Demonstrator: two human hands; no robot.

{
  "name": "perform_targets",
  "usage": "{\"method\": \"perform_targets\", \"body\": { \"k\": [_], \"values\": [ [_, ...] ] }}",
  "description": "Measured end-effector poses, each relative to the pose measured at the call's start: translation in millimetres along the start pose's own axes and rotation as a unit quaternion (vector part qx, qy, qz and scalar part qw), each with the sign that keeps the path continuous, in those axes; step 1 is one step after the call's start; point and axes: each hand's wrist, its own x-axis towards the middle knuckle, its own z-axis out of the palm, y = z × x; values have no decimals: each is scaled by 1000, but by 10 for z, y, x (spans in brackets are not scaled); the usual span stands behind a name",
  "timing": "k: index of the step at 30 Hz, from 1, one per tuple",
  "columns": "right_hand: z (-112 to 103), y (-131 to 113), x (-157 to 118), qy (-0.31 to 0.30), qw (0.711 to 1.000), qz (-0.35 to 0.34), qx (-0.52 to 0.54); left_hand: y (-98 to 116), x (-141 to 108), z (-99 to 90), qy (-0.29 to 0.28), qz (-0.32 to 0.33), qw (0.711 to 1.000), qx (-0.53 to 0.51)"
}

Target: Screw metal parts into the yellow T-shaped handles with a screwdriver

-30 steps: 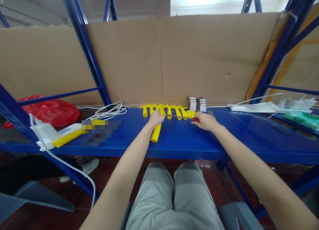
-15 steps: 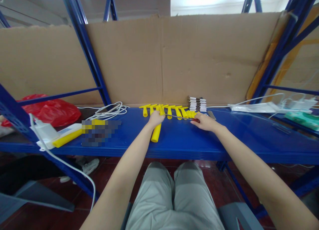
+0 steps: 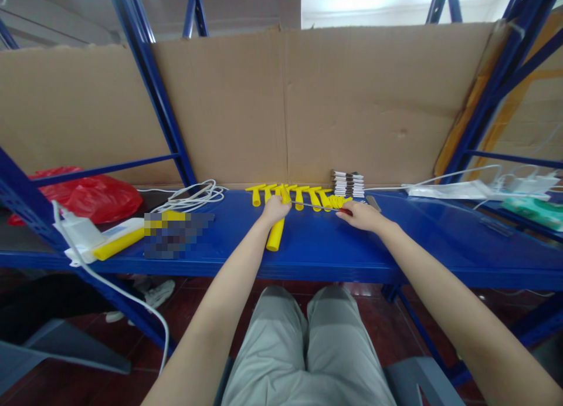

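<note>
My left hand (image 3: 275,207) is closed around a yellow T-shaped tool (image 3: 274,239) with a thick round tube handle, which points towards me on the blue shelf. In my right hand (image 3: 363,216) is a screwdriver (image 3: 317,207) with a dark red handle. Its long thin shaft reaches left to the head of the yellow tool; my left fingers hide where the tip ends. Behind my hands stand several similar yellow T-shaped pieces (image 3: 299,199) in a row. Small yellow parts (image 3: 336,202) lie overlapped close to my right hand.
White strips banded in a stack (image 3: 348,184) stand against the cardboard panel (image 3: 373,112). A flat grey metal piece (image 3: 373,203) lies right of them. To the left are a coiled white cable (image 3: 193,199), a power strip (image 3: 125,227), a yellow tube (image 3: 118,246) and a red plastic bag (image 3: 101,198).
Both of my hands, the yellow tool and the screwdriver stay practically in place. At the far left, the red bag has shifted slightly and a pale shape beside it is gone.
</note>
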Motion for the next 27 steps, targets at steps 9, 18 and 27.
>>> {"method": "perform_targets", "body": {
  "k": [9,18,27],
  "values": [
    [14,17,-7,27,998,42,-44,-6,10,23,2,9,1000,-10],
    [10,37,-6,34,998,50,-35,-13,18,26,-1,2,1000,-4],
    [-5,52,-7,28,998,52,-1,-25,21,43,7,-2,1000,-28]
  ]
}}
